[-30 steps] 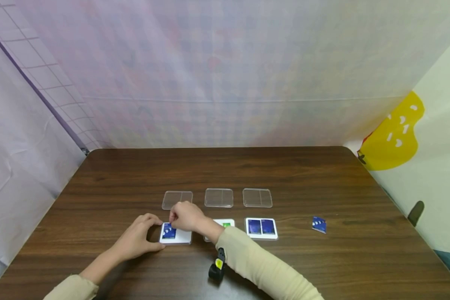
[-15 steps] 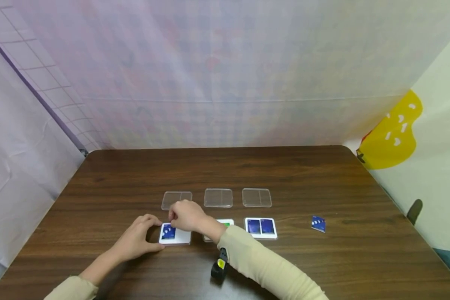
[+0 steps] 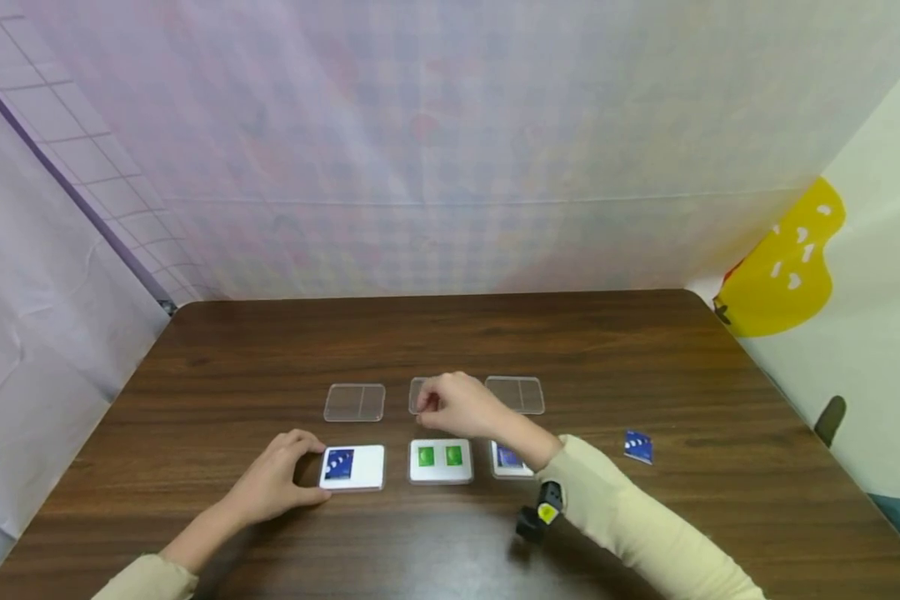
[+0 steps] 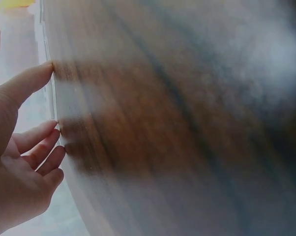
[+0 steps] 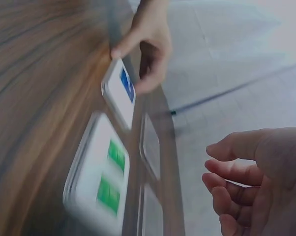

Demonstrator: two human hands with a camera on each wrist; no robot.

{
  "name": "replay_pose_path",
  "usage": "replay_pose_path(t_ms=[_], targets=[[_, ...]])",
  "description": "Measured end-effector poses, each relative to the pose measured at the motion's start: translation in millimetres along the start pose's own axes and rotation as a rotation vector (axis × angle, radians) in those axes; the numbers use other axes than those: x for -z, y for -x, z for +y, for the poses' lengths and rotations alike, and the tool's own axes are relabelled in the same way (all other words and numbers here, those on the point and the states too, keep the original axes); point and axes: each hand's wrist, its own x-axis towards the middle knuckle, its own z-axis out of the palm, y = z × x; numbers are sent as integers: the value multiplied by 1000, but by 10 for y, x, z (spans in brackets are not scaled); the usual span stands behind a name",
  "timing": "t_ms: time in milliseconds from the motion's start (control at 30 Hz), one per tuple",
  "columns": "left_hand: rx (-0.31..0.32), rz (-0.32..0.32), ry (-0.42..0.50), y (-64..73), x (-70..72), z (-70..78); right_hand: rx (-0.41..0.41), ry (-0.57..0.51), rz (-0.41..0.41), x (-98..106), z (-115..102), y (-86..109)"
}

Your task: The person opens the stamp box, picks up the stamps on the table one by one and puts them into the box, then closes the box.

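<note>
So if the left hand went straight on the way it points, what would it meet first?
The white case with one blue card; the left hand already appears to touch its left end.

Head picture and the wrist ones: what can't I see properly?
Head view: the right hand hides most of the middle clear lid.
Head view: the right arm covers part of the right white case.
Head view: any print on the loose blue card is too small to read.
Right wrist view: blur hides details on the green squares.
Left wrist view: the left edge cuts off the right hand.
</note>
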Motion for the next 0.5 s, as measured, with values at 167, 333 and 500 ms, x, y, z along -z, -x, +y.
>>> replay_pose_path(t_ms=[167,333,500], targets=[[1,2,3,-7,-4,-2,-30,-41,42,215,308,322],[11,-6,6,-5,-2,-3,-90,-44,68,345,616,671],[21,-10,15,-1,0,1,-124,-71,76,488,888,1018]])
